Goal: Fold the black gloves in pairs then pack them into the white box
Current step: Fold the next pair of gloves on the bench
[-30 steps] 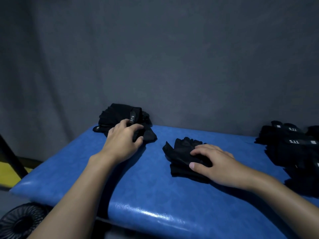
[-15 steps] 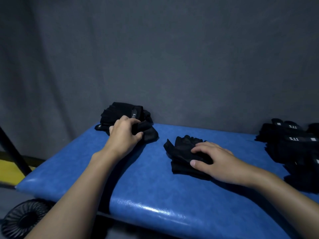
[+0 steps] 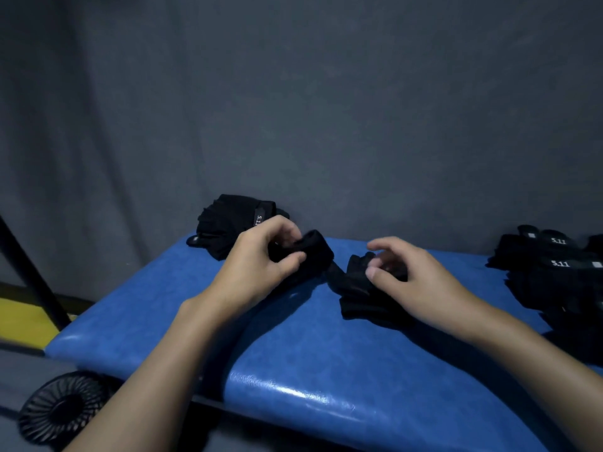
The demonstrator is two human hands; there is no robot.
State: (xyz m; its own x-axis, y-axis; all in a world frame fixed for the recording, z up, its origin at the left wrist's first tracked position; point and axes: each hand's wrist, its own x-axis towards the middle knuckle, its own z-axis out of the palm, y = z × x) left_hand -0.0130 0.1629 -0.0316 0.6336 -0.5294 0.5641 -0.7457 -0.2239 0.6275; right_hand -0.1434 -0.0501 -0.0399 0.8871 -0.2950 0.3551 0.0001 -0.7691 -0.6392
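On the blue bench (image 3: 202, 324), the left hand (image 3: 257, 272) pinches a glove (image 3: 310, 256) to pair with the glove (image 3: 359, 285) under the right hand (image 3: 414, 278), whose fingers (image 3: 385, 246) curl loosely.

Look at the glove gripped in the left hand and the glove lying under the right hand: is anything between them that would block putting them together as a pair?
Nothing visible does. The left hand grips a glove, and only a short strip of bare blue table separates it from the flat glove beneath the right hand.

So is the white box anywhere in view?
No, only the blue table, black gloves and both hands show.
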